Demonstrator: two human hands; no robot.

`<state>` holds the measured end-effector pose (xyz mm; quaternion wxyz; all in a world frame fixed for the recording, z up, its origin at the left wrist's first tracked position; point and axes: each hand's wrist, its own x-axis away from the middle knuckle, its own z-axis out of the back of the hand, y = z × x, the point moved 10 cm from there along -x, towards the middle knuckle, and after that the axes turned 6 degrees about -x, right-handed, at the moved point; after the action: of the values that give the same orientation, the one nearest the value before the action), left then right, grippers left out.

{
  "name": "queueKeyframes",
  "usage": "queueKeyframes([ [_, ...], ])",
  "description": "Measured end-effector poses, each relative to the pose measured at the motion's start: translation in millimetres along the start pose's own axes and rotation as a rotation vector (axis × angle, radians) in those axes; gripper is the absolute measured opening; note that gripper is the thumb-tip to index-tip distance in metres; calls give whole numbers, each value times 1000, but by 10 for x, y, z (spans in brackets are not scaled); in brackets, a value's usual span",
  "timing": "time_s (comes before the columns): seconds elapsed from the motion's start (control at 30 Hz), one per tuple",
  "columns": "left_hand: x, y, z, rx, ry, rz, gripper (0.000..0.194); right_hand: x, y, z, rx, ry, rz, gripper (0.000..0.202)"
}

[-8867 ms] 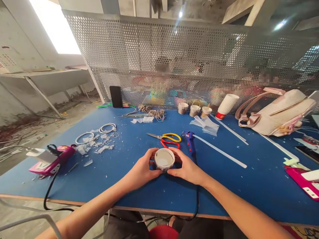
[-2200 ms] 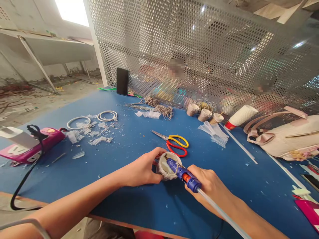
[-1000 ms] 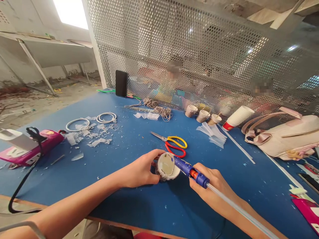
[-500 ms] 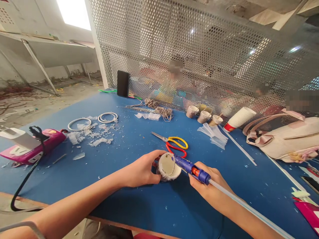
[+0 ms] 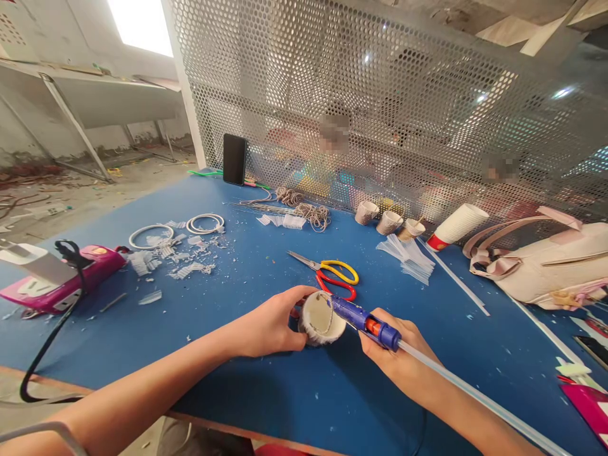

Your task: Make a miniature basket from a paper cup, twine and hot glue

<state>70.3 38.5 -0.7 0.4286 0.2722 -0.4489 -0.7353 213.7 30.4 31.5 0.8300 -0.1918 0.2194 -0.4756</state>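
My left hand [image 5: 272,323] is wrapped round the left side of a small whitish cup [image 5: 323,322], whose open top faces me. A cord runs along the inside of its rim. In my right hand [image 5: 399,354] is a blue glue gun [image 5: 356,314] with a long clear glue stick [image 5: 456,380] coming out of its back. The gun's front end is at the cup's right rim; its exact tip is hard to see. Just beyond the cup lie scissors [image 5: 327,272] with one yellow and one red handle, blades pointing left.
On the blue table [image 5: 247,253] are white rings [image 5: 205,224] with scraps, a pink power strip [image 5: 99,266], cord bundles [image 5: 313,215], small cups [image 5: 389,222], clear strips [image 5: 408,258], stacked paper cups [image 5: 458,225] and a bag [image 5: 555,263]. A phone [image 5: 234,159] leans on the mesh screen.
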Motion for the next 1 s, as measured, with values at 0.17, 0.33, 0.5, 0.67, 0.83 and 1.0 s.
queueKeyframes([
  [0.17, 10, 9, 5, 0, 1, -7, 60, 7, -17, 8, -10, -4, -18, 20],
  [0.33, 3, -49, 38, 82, -29, 34, 72, 18, -37, 16, -22, -6, -21, 20],
  [0.5, -68, -22, 205, 128, 39, 63, 41, 33, 6, 8, -36, -5, -28, 21],
  [0.67, -138, 99, 225, -38, 82, 24, 27, 52, 128, 71, -85, 49, -117, 17],
  [0.83, -171, 134, 187, -132, 130, -8, 29, -4, 184, 49, -192, -17, -178, 22],
  [1.0, -163, 152, 194, -115, 182, -29, 26, -54, 196, -5, -267, -72, -187, 26],
])
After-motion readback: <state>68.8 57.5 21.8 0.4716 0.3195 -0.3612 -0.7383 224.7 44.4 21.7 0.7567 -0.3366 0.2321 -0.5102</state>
